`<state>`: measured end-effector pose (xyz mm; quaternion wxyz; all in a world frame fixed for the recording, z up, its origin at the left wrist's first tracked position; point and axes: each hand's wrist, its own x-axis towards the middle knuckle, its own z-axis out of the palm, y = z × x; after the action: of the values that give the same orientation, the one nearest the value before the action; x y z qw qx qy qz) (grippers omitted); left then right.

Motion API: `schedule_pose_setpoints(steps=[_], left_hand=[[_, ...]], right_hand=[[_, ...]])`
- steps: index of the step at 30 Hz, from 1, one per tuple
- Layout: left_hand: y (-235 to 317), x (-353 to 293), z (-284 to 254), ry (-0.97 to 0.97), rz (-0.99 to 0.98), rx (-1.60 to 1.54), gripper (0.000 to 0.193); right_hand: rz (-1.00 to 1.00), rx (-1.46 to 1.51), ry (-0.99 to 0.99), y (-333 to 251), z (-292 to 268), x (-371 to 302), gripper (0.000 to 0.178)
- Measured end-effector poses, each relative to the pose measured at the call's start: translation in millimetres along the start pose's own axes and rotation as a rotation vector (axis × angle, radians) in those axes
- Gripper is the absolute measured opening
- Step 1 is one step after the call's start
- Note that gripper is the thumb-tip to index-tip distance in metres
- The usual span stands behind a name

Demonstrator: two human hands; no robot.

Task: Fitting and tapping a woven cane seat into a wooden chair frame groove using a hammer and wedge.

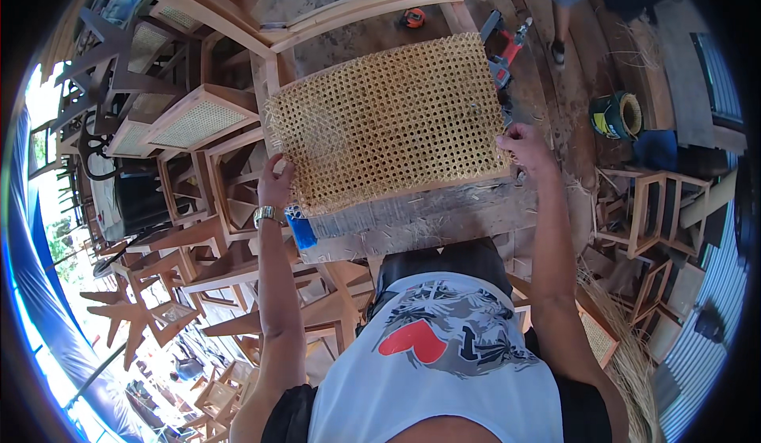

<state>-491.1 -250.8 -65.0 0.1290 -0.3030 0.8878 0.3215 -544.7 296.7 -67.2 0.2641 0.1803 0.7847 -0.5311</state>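
- On your left, wooden chairs (pixel 198 122) with pale woven panels crowd together at mixed angles.
- Beyond them, at your far left, a blue tarp (pixel 43 300) hangs beside bright daylight.
- At your lower left, more chair frames (pixel 218 399) stand in strong light.
- On your right, bare wooden frames (pixel 638 225) stand near a corrugated wall (pixel 694 372).
- Ahead, to your right, you have worn brown planks (pixel 587 70).

We see golden cane webbing (pixel 388 118) dotted with dark holes, a far orange tape measure (pixel 413 18) and a near white shirt (pixel 444 387).
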Motion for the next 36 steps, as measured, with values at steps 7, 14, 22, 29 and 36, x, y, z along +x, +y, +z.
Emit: schedule_pose_setpoints(steps=[7,14,22,29,36], left_hand=[[-5,0,0,-0.043,-0.013,-0.03,0.057],[18,-17,5,0.092,0.047,0.113,0.052],[10,1,-4,0.025,0.021,0.162,0.055],[8,-4,-3,0.03,0.068,0.172,0.057],[27,-32,12,0.301,0.136,0.267,0.05]], right_hand=[[0.019,-0.018,-0.007,-6,-3,-6,0.018],[-0.088,-0.201,0.098,-1,1,-3,0.032],[-0.087,-0.171,0.116,-16,-3,-11,0.027],[-0.099,-0.189,0.082,-9,-4,-6,0.028],[-0.184,-0.233,0.216,13,6,2,0.027]])
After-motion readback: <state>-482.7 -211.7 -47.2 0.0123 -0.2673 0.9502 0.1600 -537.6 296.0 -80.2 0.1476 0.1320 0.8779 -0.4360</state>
